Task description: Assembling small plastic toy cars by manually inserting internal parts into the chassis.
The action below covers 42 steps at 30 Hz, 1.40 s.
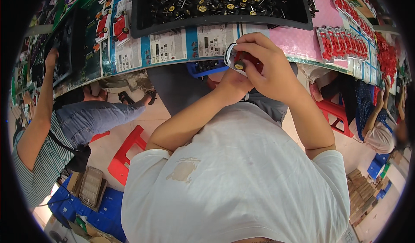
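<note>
Close to the table's front edge, both hands are closed around a small red and white toy car [230,57]. A black wheel with a yellowish hub [239,65] shows on its near side. My left hand [234,85] grips the car from below, its fingers mostly hidden. From above and the right, my right hand [272,65] curls round it, with the thumb by the wheel and the fingers over the top. Beyond the hands stands a large black tray [225,20], full of black wheels, some with yellow hubs, and metal axles.
Red and white toy car bodies stand in a row [343,43] at the right; a few wheeled toy cars [121,27] lie at the left. A blue bin [195,73] sits below the table edge. Co-workers sit on both sides, near red stools [125,156].
</note>
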Each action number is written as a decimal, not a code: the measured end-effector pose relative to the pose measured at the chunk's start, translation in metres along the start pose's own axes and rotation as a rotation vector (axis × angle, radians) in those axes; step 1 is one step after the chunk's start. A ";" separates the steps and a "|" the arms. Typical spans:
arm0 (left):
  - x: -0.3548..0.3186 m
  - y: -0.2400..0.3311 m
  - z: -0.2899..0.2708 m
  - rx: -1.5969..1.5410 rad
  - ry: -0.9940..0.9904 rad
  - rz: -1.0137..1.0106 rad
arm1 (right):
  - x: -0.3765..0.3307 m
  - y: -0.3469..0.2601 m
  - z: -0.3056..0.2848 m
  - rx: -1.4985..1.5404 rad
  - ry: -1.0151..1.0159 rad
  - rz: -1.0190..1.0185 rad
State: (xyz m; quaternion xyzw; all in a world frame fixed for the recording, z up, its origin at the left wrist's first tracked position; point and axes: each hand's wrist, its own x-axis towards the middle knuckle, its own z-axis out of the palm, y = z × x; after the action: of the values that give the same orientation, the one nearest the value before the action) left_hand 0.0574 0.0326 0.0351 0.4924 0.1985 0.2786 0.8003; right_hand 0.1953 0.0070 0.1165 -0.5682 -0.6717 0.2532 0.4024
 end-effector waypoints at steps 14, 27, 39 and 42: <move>-0.018 -0.005 -0.012 0.049 -0.041 -0.075 | 0.000 -0.017 -0.005 -0.066 -0.103 0.130; -0.018 0.008 -0.021 0.279 -0.073 -0.142 | 0.004 -0.019 0.010 -0.140 -0.108 0.197; -0.071 0.043 -0.104 -0.192 0.292 -0.038 | -0.041 0.039 -0.057 -0.142 0.294 0.273; -0.094 0.067 -0.157 0.061 0.531 -0.075 | -0.086 0.084 -0.102 -0.335 0.455 0.415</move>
State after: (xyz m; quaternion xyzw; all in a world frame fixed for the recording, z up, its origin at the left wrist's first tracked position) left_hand -0.1238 0.1029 0.0309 0.4182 0.4277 0.3621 0.7149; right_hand 0.3295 -0.0695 0.0837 -0.7928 -0.4672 0.0828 0.3826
